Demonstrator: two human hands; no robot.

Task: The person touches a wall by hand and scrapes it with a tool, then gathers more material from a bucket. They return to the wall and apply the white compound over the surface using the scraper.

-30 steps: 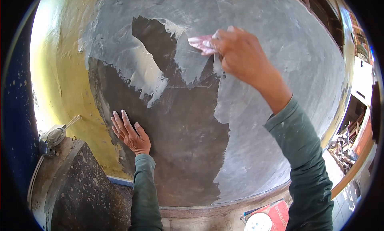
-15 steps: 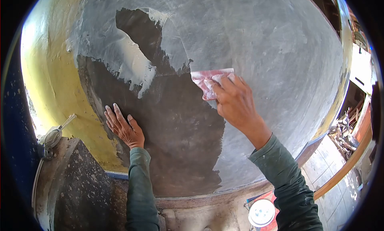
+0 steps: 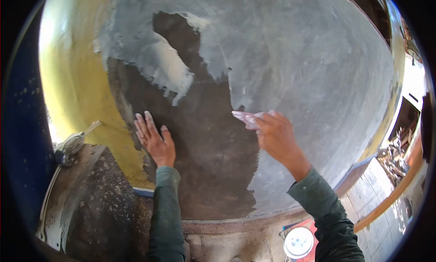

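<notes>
A wall with grey plaster fills the view, with a darker bare patch in its middle. My right hand grips a pink, putty-smeared scraper, seen nearly edge-on, at the border between the dark patch and the lighter coat. Thick pale putty lies in a smear on the upper left of the patch. Flat against the dark surface, fingers spread and whitened at the tips, rests my left hand.
A yellow wall section borders the left. Below it stands a speckled dark block with a round fixture and cable. A white bucket sits on something red at the wall's foot. Wood scraps lie at right.
My right hand has brought the scraper down along the coat's edge and turned it from face-on to edge-on. The camera view has shifted slightly; my left hand stays on the wall.
</notes>
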